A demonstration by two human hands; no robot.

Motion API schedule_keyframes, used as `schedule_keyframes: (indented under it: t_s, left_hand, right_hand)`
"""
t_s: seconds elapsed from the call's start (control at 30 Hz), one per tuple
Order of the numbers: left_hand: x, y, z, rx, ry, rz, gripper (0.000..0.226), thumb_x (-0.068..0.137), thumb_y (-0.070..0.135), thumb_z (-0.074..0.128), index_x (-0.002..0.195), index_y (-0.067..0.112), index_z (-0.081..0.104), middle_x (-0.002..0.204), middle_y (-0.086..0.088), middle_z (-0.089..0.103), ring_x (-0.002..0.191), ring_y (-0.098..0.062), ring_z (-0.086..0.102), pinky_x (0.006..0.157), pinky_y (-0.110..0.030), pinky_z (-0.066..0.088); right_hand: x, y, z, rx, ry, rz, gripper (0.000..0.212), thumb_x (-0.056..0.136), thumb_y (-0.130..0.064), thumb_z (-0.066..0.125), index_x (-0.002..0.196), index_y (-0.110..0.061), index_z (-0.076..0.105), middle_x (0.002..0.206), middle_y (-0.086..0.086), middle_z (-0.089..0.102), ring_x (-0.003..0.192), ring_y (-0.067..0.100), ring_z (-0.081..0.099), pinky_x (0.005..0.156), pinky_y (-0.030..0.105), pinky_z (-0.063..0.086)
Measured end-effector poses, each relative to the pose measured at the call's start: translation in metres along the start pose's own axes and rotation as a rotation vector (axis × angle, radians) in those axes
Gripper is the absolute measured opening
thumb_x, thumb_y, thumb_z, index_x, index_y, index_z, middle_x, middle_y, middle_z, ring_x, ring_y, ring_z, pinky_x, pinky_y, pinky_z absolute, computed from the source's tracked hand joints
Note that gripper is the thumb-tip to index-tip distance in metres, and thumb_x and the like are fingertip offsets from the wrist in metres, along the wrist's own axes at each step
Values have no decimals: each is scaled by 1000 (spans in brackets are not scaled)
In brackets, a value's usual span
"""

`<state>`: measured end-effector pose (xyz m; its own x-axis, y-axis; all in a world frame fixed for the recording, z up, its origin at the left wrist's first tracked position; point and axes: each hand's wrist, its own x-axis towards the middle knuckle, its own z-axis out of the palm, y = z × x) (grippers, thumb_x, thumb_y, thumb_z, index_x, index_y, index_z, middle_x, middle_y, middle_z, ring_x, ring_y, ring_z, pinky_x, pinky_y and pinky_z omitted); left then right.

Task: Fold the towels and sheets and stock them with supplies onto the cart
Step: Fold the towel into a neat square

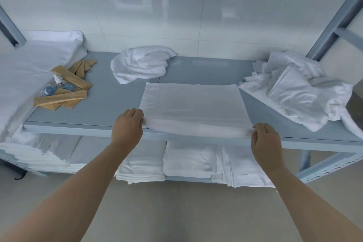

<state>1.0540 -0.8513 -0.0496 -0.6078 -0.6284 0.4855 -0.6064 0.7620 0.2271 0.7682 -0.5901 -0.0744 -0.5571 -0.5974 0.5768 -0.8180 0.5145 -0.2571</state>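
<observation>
White cloth (193,102) lies flat on the grey shelf (102,92) as your left hand (127,125) and right hand (265,139) pinch its near corners, mid-fold. Folded stacks (188,161) fill the tier below; a crumpled towel (140,64), a linen heap (294,88) and tan packets (66,88) apparently remain.

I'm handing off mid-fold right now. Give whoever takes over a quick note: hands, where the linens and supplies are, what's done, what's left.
Left hand and right hand each pinch a near corner of the flat white sheet on the top shelf.
Unfolded: crumpled towel at back, linen heap at right.
Supplies: tan packets and small bottles loose at left.
Done: folded linens stacked on the lower shelf.
Left: finish this fold, fold the rest, stock everything.
</observation>
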Motion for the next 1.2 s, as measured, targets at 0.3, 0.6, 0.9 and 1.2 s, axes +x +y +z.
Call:
schedule_keyframes:
  t_s: [0.3, 0.6, 0.9, 1.2]
  left_hand:
    - [50, -27, -3, 142, 42, 140, 43, 88, 41, 36, 61, 9, 48, 48, -4, 47, 41, -30, 47, 47, -19, 22]
    - [127, -73, 52, 110, -95, 148, 34, 97, 39, 50, 85, 8, 58, 74, -6, 62, 66, -32, 60, 51, -30, 37]
    - [220, -99, 134, 175, -231, 103, 35, 95, 50, 47, 83, 18, 54, 73, 1, 61, 73, -25, 60, 61, -31, 38]
    - [212, -110, 256, 340, -516, -21, 33, 96, 52, 35, 77, 26, 42, 70, 11, 49, 80, -18, 52, 82, -38, 24]
  right_hand:
    - [76, 18, 12, -221, 33, -291, 21, 82, -9, 39, 77, 1, 56, 60, 15, 52, 45, 33, 50, 44, 31, 35]
    - [159, 25, 57, -379, -243, -190, 10, 82, 10, 61, 85, 1, 65, 61, 19, 58, 49, 35, 55, 55, 33, 31]
    - [244, 60, 149, -609, -505, -198, 21, 97, -16, 43, 106, -27, 59, 85, -3, 59, 96, 24, 57, 75, 35, 30]
    - [230, 78, 273, -413, -747, -110, 32, 95, -58, 39, 91, -28, 46, 105, 1, 62, 105, 23, 55, 78, 36, 26]
